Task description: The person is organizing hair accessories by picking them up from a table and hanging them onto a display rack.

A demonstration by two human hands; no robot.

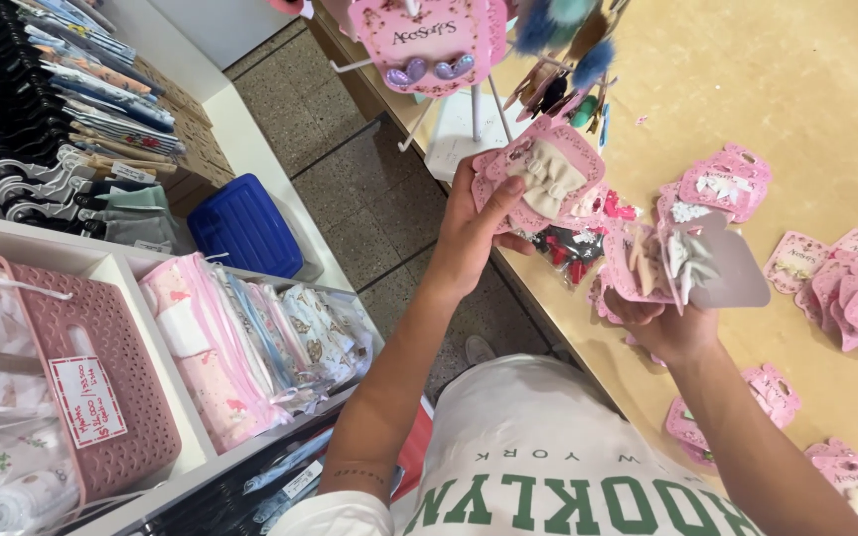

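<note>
Seen from above, a person stands at a tan wooden bench (pixel 826 89) scattered with pink hair-accessory cards. The left hand (pixel 474 233) is raised, its fingers (pixel 501 203) clamped on the edge of a pink card carrying a cream bow (pixel 548 177), held just below a white display stand (pixel 476 99) hung with similar cards. The right hand (pixel 669 323) is lower, its fingers closed round a fanned stack of pink cards (pixel 662 260). More cards lie in loose piles (pixel 846 283) on the bench to the right. The work appears to be at the sorting or hanging step: one card singled out from the bunch. Placing it would likely call for lining up the card's top hole with a free peg.
</note>
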